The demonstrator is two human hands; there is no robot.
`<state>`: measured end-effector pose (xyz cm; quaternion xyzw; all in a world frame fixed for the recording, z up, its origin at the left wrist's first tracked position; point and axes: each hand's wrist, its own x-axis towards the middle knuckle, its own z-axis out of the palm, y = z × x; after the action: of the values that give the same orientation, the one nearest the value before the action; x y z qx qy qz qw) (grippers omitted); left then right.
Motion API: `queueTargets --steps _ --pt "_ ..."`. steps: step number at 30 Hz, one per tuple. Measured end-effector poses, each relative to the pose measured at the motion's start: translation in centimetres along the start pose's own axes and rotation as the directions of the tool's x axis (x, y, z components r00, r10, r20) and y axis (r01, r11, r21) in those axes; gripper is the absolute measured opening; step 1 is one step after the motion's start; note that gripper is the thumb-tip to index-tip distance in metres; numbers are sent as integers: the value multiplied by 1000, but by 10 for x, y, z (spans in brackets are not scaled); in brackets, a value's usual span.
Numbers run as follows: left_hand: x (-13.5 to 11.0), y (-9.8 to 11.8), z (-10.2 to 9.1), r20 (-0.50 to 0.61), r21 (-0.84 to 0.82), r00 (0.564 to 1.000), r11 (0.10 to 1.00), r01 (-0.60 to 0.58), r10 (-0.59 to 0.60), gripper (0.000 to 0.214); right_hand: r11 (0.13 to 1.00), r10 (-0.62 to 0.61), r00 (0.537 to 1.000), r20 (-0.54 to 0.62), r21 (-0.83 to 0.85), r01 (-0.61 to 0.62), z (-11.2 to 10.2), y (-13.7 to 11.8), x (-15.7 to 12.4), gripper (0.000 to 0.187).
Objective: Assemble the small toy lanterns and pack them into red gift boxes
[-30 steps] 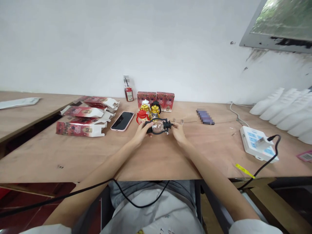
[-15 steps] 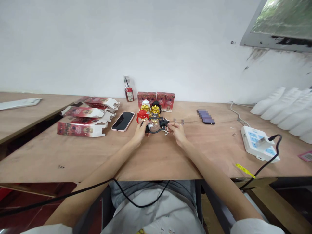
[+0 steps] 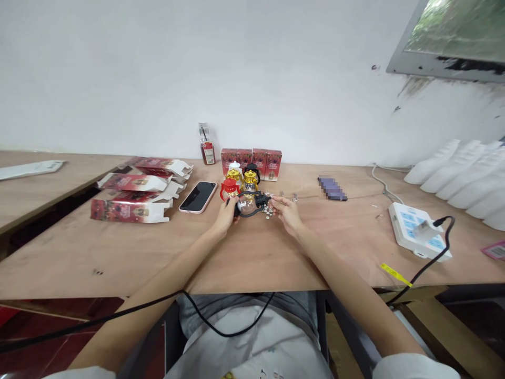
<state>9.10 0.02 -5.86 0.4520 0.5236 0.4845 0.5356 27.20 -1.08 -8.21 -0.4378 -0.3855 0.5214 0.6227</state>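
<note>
A small black lantern [image 3: 248, 205] with a clear globe lies on its side between my hands, just above the table. My left hand [image 3: 225, 217] is closed around its base. At the other end, the fingertips of my right hand [image 3: 288, 213] pinch together at the lantern's top; whether a small part is between them cannot be made out. Right behind stand a red lantern [image 3: 230, 188], two gold lanterns [image 3: 250, 180], a white lantern [image 3: 235, 166] and another black lantern [image 3: 255, 169]. Small round pale pieces [image 3: 268, 212] and little metal hooks [image 3: 294, 197] lie beside my right fingers.
Several red printed boxes [image 3: 259, 158] stand by the wall, and opened cartons [image 3: 128, 210] lie at left. A phone [image 3: 198, 197], a bottle [image 3: 208, 151], a purple pixelated object [image 3: 332, 188], a power strip [image 3: 418, 231] and white stacked pieces [image 3: 453, 173] are around.
My right fingers have shifted slightly at the lantern's top, and more of the round pale pieces show below it. My left hand keeps its hold; the view has moved slightly.
</note>
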Motion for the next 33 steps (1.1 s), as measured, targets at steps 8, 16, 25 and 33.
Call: queueTargets --steps 8,16,25,33 --pt "0 -3 1 -59 29 981 983 -182 183 12 998 49 997 59 44 -52 1 1 1 44" --pt "-1 -4 0 -8 40 982 981 -190 191 15 1000 5 999 38 28 -6 3 -1 -3 44" --pt "-3 -6 0 49 18 980 981 -193 192 19 988 -114 992 60 -94 119 4 -3 -3 39" --pt "-1 -7 -2 -120 -69 953 955 -287 278 19 999 -35 986 163 14 33 10 -12 -11 42"
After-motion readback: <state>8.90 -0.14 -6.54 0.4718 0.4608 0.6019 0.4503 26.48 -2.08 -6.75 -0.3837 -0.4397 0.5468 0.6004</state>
